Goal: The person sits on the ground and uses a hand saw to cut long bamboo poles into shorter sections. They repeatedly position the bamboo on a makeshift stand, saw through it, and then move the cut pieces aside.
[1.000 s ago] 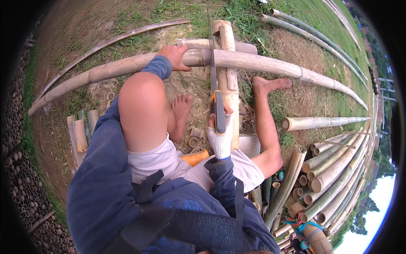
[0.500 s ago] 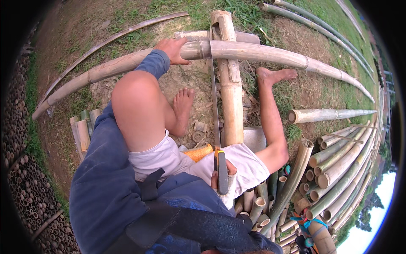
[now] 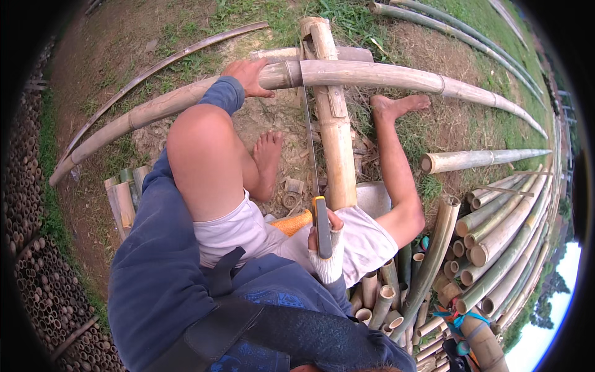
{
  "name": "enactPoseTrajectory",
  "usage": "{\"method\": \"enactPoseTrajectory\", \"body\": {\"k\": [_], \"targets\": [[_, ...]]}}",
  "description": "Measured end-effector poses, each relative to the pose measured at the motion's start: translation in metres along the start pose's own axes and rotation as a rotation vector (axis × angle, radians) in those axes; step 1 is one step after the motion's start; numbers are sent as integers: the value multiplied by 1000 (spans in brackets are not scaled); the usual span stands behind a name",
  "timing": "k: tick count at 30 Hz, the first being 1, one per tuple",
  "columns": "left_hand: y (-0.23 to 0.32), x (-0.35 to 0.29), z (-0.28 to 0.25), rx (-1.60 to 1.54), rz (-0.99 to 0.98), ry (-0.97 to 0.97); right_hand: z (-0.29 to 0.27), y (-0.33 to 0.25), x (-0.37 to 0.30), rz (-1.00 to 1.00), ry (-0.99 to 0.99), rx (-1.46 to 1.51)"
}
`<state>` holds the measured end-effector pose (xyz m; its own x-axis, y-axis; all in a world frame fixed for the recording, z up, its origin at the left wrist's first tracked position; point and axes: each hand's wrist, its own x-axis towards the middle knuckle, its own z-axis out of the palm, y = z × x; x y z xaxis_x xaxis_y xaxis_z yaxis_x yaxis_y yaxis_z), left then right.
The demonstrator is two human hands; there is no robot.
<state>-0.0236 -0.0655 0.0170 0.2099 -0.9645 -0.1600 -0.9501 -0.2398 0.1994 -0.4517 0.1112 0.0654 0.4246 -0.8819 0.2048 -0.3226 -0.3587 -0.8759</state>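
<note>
A long bamboo pole (image 3: 378,73) lies crosswise in front of me, over an upright-lying bamboo post (image 3: 334,139) with a notched far end. My left hand (image 3: 246,77) presses on the pole with its fingers curled over it, left of the cut. In my right hand (image 3: 335,230), with a white knitted covering at the wrist, is the black and yellow handle of a handsaw (image 3: 322,226). The long thin blade runs away from me and crosses the pole beside a node, just right of my left hand. How deep the blade sits in the pole is hard to see.
A short bamboo crosspiece (image 3: 353,54) lies behind the pole. My bare feet rest on either side of the post. Stacked bamboo poles (image 3: 496,248) and upright cut lengths (image 3: 384,304) stand at the right. A heap of cut bamboo pieces (image 3: 49,291) lines the far left.
My right hand has pushed the saw forward, away from my body, so its handle is farther up. My left hand keeps its place on the pole. The view has shifted slightly.
</note>
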Motion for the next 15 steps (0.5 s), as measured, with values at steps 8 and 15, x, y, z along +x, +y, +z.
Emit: {"method": "enactPoseTrajectory", "body": {"k": [8,15], "targets": [[-3,-2,10,37,-35,10,70,53,130,-6,-19,119],[-2,-6,7,53,23,43,77,65,134,-210,62,-43]]}}
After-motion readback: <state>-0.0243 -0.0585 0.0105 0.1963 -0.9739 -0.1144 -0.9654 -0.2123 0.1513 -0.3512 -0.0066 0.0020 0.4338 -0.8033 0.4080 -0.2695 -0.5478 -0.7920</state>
